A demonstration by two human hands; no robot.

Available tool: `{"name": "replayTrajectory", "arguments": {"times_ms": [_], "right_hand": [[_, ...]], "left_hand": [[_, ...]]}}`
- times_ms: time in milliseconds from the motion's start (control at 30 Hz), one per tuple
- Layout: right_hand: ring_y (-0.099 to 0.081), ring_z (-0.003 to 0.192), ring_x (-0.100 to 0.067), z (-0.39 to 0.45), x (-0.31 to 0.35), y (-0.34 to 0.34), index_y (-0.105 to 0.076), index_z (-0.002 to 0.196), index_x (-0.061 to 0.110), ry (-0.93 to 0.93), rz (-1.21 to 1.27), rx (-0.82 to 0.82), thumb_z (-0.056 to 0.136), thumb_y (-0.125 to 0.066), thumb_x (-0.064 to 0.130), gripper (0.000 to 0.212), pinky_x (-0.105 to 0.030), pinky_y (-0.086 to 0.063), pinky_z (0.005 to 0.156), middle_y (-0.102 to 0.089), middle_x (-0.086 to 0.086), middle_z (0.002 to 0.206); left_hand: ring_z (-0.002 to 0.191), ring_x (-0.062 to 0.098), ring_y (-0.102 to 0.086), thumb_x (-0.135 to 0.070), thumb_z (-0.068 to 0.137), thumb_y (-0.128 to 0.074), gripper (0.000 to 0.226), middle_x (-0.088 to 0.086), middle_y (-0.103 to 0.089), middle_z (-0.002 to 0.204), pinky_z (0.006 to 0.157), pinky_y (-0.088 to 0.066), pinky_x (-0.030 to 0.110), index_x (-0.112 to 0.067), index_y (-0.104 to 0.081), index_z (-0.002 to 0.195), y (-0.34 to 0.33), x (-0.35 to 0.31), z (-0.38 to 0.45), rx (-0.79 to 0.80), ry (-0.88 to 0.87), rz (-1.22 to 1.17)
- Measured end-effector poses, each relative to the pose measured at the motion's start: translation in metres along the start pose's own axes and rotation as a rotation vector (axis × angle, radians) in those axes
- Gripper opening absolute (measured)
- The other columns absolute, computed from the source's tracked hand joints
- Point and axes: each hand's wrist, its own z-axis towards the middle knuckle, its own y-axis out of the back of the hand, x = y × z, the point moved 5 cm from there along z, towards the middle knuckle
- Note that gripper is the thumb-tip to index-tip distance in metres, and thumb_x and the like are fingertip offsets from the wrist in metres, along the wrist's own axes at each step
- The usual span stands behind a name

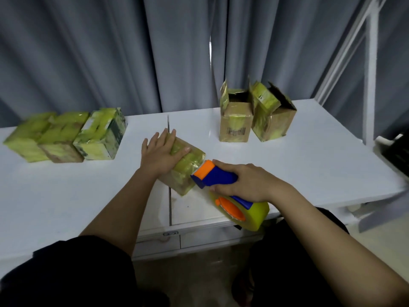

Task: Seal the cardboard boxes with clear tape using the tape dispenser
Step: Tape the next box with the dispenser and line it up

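A small cardboard box (188, 167) wrapped in yellowish tape lies at the middle of the white table (309, 165). My left hand (162, 151) rests flat on its top with straight fingers, the thumb along the box. My right hand (245, 181) grips the blue and orange tape dispenser (212, 176), whose orange head touches the box's right end. Its yellowish tape roll (247, 212) hangs below my hand near the table's front edge. A strip of clear tape runs from the roll to the box.
Three taped boxes (66, 136) stand in a row at the left of the table. Two boxes with raised flaps (256, 120) stand at the back right. Grey curtains hang behind. A white frame (371, 69) stands at the right, with a dark object (396, 151) beside it.
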Motion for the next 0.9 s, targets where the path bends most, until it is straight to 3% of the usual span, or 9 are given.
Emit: {"name": "replayTrajectory", "arguments": {"times_ms": [267,333,367,433,500,567,633,733,900], "right_hand": [[-0.054,0.109,-0.019,0.024,0.02,0.008,-0.025,0.149,0.043,-0.055,-0.161,0.079,0.081,-0.055,0.069,0.078,-0.031,-0.047,0.093,-0.05,0.003,0.135],[-0.055,0.109,-0.02,0.022,0.016,0.006,-0.023,0.148,0.045,-0.061,-0.144,0.082,0.08,-0.056,0.07,0.08,-0.031,-0.048,0.092,-0.05,0.003,0.137],[-0.056,0.108,-0.02,0.021,0.015,0.004,-0.022,0.148,0.046,-0.061,-0.135,0.078,0.079,-0.056,0.07,0.081,-0.032,-0.049,0.091,-0.051,0.003,0.136],[-0.057,0.106,-0.02,0.021,0.014,0.0,-0.022,0.149,0.045,-0.059,-0.116,0.053,0.079,-0.057,0.07,0.082,-0.031,-0.05,0.089,-0.053,0.003,0.135],[-0.056,0.108,-0.021,0.021,0.018,-0.003,-0.023,0.149,0.042,-0.047,-0.11,0.017,0.08,-0.057,0.069,0.082,-0.03,-0.049,0.088,-0.053,0.002,0.135],[-0.056,0.11,-0.022,0.02,0.024,-0.005,-0.024,0.149,0.039,-0.031,-0.108,-0.023,0.082,-0.056,0.067,0.08,-0.03,-0.047,0.088,-0.053,0.001,0.135],[-0.056,0.111,-0.022,0.022,0.03,-0.006,-0.025,0.15,0.036,-0.021,-0.096,-0.053,0.084,-0.056,0.064,0.078,-0.03,-0.046,0.087,-0.053,0.0,0.135],[-0.056,0.104,-0.019,0.032,0.043,-0.006,-0.03,0.147,0.036,0.013,-0.032,-0.082,0.082,-0.06,0.062,0.076,-0.029,-0.048,0.085,-0.055,0.003,0.133],[-0.055,0.101,-0.013,0.029,0.046,-0.008,-0.022,0.147,0.042,0.077,0.054,-0.014,0.078,-0.067,0.059,0.084,-0.03,-0.052,0.085,-0.052,0.01,0.128]], "left_hand": [[0.147,0.02,0.006,-0.075,0.086,-0.022,0.077,-0.006,0.004,0.161,0.117,0.007,0.047,-0.038,-0.003,0.151,-0.001,0.0,0.002,0.012,0.006,0.008],[0.147,0.023,0.008,-0.074,0.087,-0.023,0.075,-0.002,0.005,0.161,0.113,0.014,0.048,-0.039,-0.005,0.151,0.002,-0.001,0.001,-0.044,-0.016,0.019],[0.147,0.026,0.001,-0.073,0.088,-0.025,0.073,0.003,-0.004,0.16,0.113,0.012,0.049,-0.037,-0.015,0.15,0.006,-0.004,-0.002,-0.117,-0.054,0.045],[0.132,0.034,-0.032,-0.069,0.089,-0.029,0.068,0.013,-0.038,0.144,0.113,-0.011,0.05,-0.025,-0.046,0.137,0.015,-0.014,-0.011,-0.284,-0.11,0.139],[0.117,0.033,-0.045,-0.061,0.093,-0.033,0.06,0.014,-0.049,0.129,0.1,-0.03,0.044,-0.015,-0.054,0.124,0.019,-0.023,-0.018,-0.288,-0.078,0.185],[0.127,0.03,-0.038,-0.054,0.096,-0.037,0.056,0.013,-0.043,0.139,0.104,-0.028,0.04,-0.011,-0.047,0.131,0.009,-0.023,-0.019,-0.185,-0.039,0.029],[0.142,0.028,-0.017,-0.057,0.096,-0.031,0.065,0.011,-0.024,0.154,0.115,-0.012,0.045,-0.013,-0.033,0.144,0.001,-0.019,-0.02,-0.081,-0.014,-0.099],[0.147,0.026,0.006,-0.065,0.093,-0.022,0.077,0.007,-0.001,0.16,0.117,0.005,0.048,-0.018,-0.012,0.152,-0.003,-0.001,-0.01,0.004,0.0,-0.049],[0.147,0.024,0.01,-0.067,0.092,-0.019,0.077,0.004,0.005,0.161,0.118,0.006,0.048,-0.023,-0.002,0.153,0.001,0.018,0.007,0.049,-0.017,0.032]]}}
